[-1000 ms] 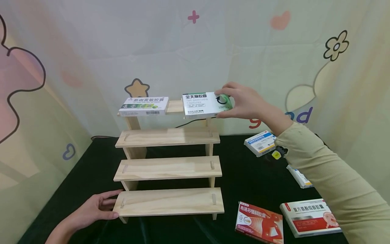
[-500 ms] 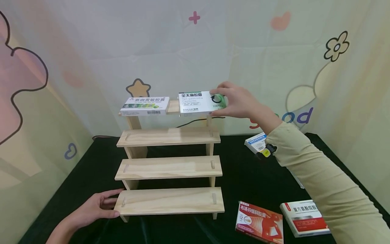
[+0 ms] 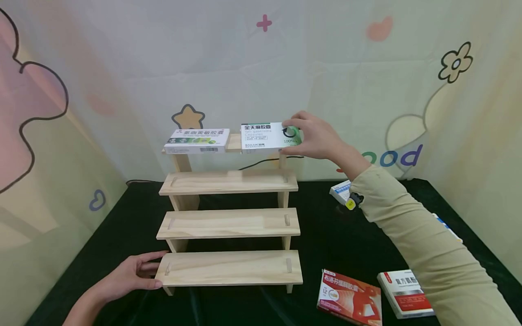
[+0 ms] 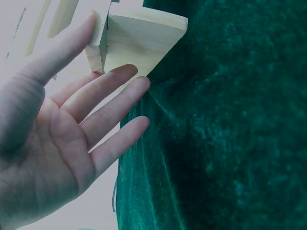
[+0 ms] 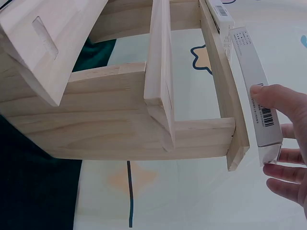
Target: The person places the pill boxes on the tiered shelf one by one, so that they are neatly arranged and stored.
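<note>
A four-step wooden rack [image 3: 230, 269] stands in the middle of the head view. My left hand [image 3: 127, 280] pinches the left end of its lowest board between thumb and index finger, the other fingers extended, as the left wrist view shows. At the rack's top right, my right hand [image 3: 320, 141] grips a white-and-green capsule box [image 3: 261, 137] by its right end, thumb below and fingers above. In the right wrist view that box lies alongside the top board [image 5: 223, 81], a narrow gap showing between them. Another white medicine box [image 3: 197, 141] rests on the top board's left half.
On the dark green cloth [image 3: 110, 235] at right lie a red medicine box [image 3: 350, 296] and a white-and-red one [image 3: 408, 294]. Farther back, a white-and-blue box [image 3: 340, 192] is partly behind my right wrist. Another box [image 3: 447, 226] peeks out beyond the sleeve. A printed curtain hangs behind.
My right hand has shifted the capsule box slightly left over the top board, its position settling in the last half second. My left hand keeps its hold on the lowest board.
</note>
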